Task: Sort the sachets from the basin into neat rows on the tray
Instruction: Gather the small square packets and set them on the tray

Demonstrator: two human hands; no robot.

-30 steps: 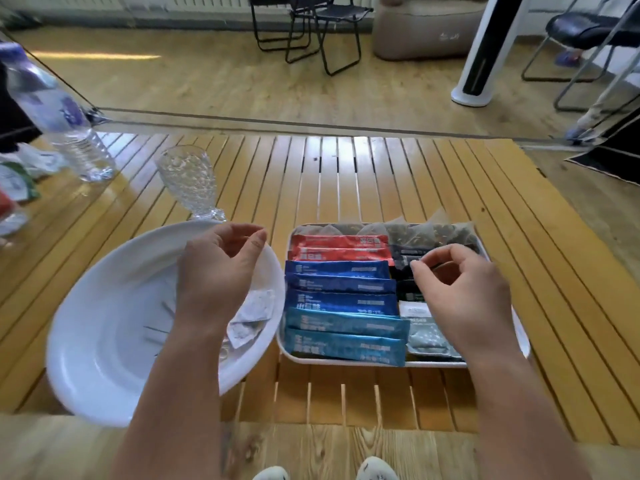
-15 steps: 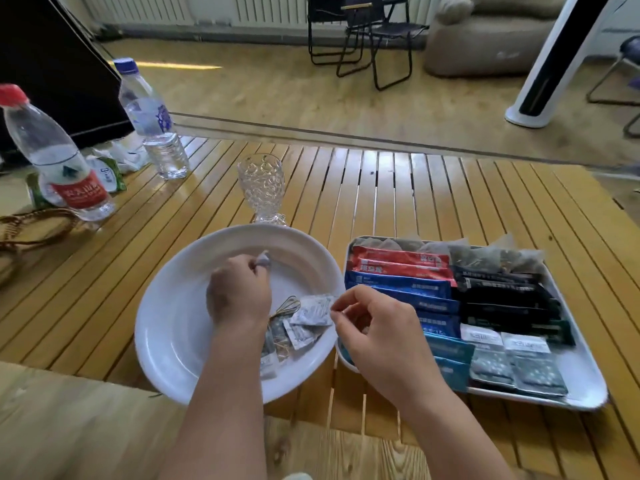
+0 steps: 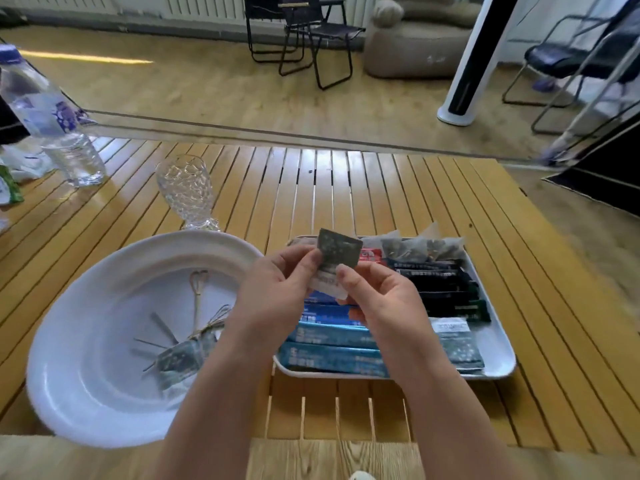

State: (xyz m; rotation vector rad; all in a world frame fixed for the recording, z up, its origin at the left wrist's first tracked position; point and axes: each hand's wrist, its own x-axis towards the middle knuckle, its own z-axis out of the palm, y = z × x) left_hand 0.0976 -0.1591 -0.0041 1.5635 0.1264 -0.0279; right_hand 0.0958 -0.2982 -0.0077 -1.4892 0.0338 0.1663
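Over tray: most rows filled; left hand & right hand both pinching one grey sachet. Approx. one more left in basin.

— Slatted wooden table, yellow-brown, glossy. Near its left edge, a clear plastic water bottle with a blue cap and a bluish label.

— And right of the bottle?

— A patterned clear goblet, upright. Farther left, green and white packets (cut off by the frame edge).

— Beyond the table?

— Wood floor, black folding chairs, a beige padded seat, a white tower fan upright.
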